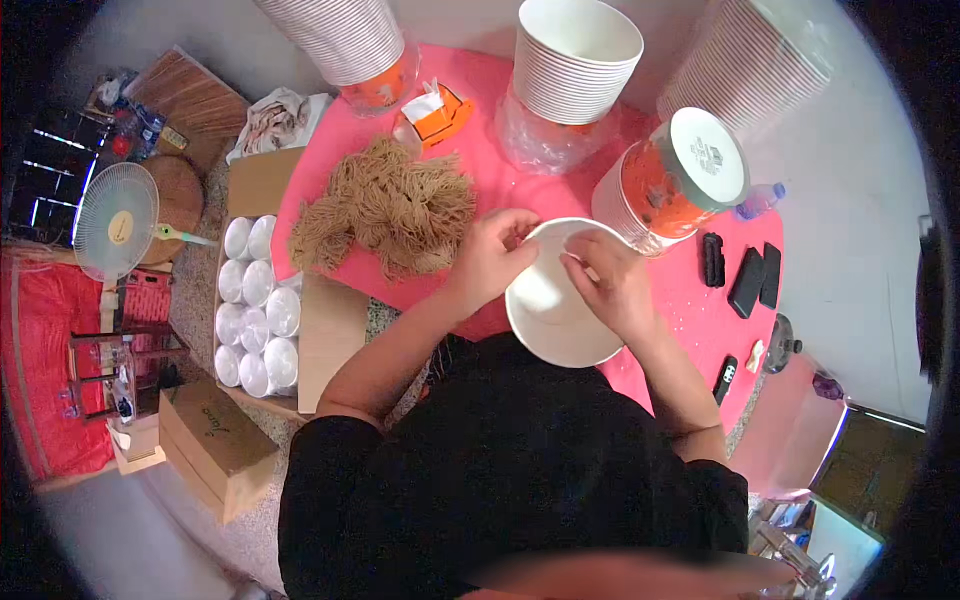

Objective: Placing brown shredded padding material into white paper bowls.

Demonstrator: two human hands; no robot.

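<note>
While a white electric fan [118,222] stands on the floor at the far left, an open cardboard box [262,185] filled with rows of white lidded cups [256,305] sits just beside the desk's left edge, and a closed brown carton [215,440] lies below it on the floor. A heap of dry tan noodles [385,205] spreads over the left part of the pink desk [690,310], close to that edge and touching no bowl. Behind it rises a tall stack of paper bowls [340,35], with a small orange-and-white packet [437,108] next to it. The left hand [490,258] has its fingers curled over the near-left rim of the white paper bowl [550,320], pinching the rim. That bowl sits at the desk's front edge, right before the person's body, open side up. The right hand [610,280] grips the opposite, far-right rim, thumb inside and fingers closed on the edge. A second stack of bowls [575,55] stands behind the hands with bare pink surface between. To the right lies a tipped sleeve of bowls [675,180], just beside the right hand, leaving little room there. Three dark phones [745,275] rest near the desk's right edge, well apart from the bowl.
</note>
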